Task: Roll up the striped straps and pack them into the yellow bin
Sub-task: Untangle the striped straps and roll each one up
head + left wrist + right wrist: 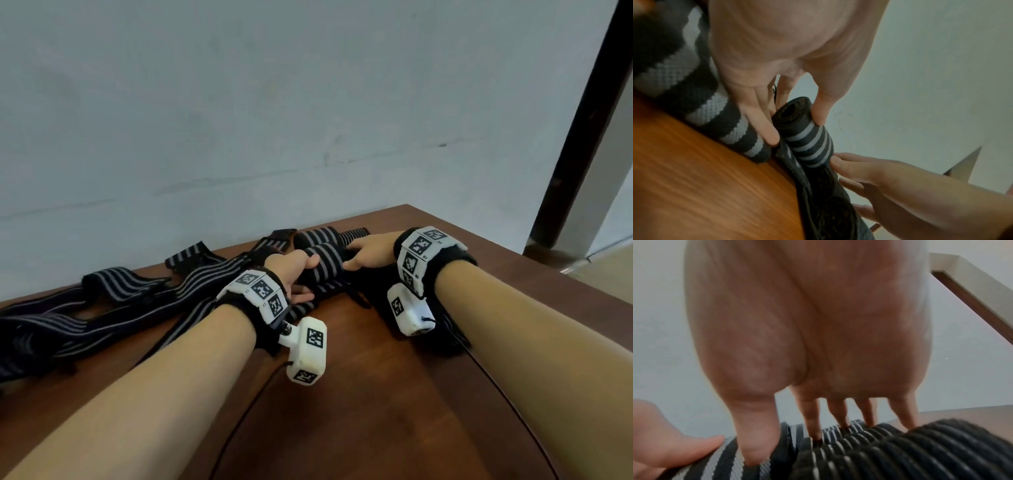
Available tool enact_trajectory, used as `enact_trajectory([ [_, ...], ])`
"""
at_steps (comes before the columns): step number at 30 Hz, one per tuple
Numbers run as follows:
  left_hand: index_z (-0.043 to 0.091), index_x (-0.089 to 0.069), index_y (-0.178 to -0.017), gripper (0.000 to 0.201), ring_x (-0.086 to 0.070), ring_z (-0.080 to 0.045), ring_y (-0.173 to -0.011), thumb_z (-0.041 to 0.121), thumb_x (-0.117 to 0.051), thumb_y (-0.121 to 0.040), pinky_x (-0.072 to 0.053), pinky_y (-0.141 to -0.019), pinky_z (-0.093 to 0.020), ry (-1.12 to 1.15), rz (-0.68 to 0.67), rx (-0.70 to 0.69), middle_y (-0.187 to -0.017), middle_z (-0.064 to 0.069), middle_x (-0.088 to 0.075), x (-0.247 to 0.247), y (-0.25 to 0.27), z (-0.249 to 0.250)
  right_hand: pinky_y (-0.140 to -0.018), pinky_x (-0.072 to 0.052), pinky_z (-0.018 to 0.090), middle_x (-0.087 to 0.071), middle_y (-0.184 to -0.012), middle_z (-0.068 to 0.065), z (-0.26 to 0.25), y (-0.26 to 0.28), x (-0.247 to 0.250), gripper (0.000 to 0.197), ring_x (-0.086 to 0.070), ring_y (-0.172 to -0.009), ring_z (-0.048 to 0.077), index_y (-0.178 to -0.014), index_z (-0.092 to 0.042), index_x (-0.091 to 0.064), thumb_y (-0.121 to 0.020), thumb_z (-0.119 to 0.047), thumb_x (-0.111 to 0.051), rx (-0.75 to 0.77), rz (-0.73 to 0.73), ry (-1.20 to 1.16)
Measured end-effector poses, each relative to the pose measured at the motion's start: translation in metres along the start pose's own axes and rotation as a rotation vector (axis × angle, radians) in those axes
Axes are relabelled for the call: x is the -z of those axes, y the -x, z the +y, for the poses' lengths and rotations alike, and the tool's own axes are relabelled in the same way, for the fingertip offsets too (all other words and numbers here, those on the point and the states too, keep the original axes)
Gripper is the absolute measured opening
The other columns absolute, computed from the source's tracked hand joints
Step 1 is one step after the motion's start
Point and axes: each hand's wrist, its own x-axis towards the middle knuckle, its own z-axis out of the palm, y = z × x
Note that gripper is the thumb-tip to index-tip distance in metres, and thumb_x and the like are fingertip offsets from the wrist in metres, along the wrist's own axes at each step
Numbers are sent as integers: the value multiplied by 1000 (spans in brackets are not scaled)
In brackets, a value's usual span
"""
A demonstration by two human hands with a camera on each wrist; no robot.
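Observation:
A black strap with grey stripes, wound into a roll [327, 270], lies near the far edge of the wooden table [376, 411]. My left hand [308, 274] grips its left end; in the left wrist view thumb and fingers pinch the roll [809, 142]. My right hand [351, 255] holds the right end, thumb on the roll [723, 462] and fingers over its far side. Its loose tail [301, 308] runs toward me under the left hand. A pile of unrolled striped straps [113, 308] lies to the left. No yellow bin is in view.
A second striped roll [317, 236] sits just behind the one I hold, by the pale wall [308, 102]. The table's corner [407, 207] is to the right, with a dark door frame [582, 137] beyond. A thin black cable [239, 411] crosses the near tabletop.

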Motion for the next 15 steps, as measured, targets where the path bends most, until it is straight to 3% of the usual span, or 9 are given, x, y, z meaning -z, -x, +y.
enact_trajectory([
  [5,7,-53,-141,60,-63,-34,-112,21,-79,-89,-53,-60,-38,-113,21,-51,-137,-16,-60,-11,3,6,-125,-20,38,-30,-167,5,10,-1,2,68,-30,-153,24,-162,-16,-29,-105,-48,-50,-26,11,3],
  [7,5,-48,-146,72,-61,-36,-120,26,-82,-86,-55,-73,-41,-163,56,-56,-140,-18,-59,-13,4,9,-124,-21,38,-33,-166,5,10,0,3,66,-32,-152,23,-160,-14,-32,-106,-49,-47,-22,6,27],
  [9,2,-44,-149,78,-63,-34,-115,30,-82,-87,-52,-87,-45,-188,60,-70,-141,-20,-59,-14,4,8,-123,-25,39,-39,-163,6,9,2,4,64,-37,-148,24,-158,-13,-38,-106,-50,-47,-25,6,36],
  [12,2,-45,-149,78,-65,-24,-89,36,-79,-88,-47,-85,-42,-201,45,-93,-136,-17,-64,-12,5,4,-121,-31,41,-45,-158,8,3,7,9,64,-45,-143,25,-152,-11,-46,-104,-53,-49,-9,8,1],
  [15,1,-42,-151,81,-66,-26,-98,34,-80,-89,-46,-87,-41,-200,32,-110,-140,-15,-61,-10,7,2,-124,-26,43,-39,-163,8,-13,15,16,68,-38,-148,26,-156,-9,-40,-106,-54,-44,39,35,-16],
])
